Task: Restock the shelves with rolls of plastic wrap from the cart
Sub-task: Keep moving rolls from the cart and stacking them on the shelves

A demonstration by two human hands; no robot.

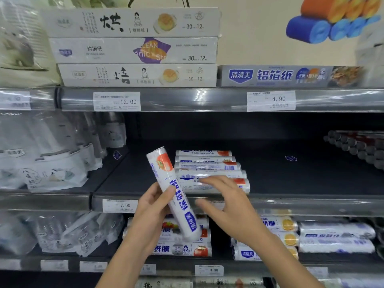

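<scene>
Gripping a tilted roll of plastic wrap point(173, 192) in front of the middle shelf point(291, 202), the left hand point(152, 206) curls its fingers point(170, 190) round it; the right hand point(226, 201) hovers beside, fingers spread, over the stacked rolls point(209, 169) lying on that shelf

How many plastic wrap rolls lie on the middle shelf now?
5 white printed rolls, one row back to front, beside the left hand's held roll; others possibly hidden.

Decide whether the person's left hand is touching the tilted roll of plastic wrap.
Touching. The head view shows the left hand gripping the roll of plastic wrap, thumb curled across its front.
</scene>
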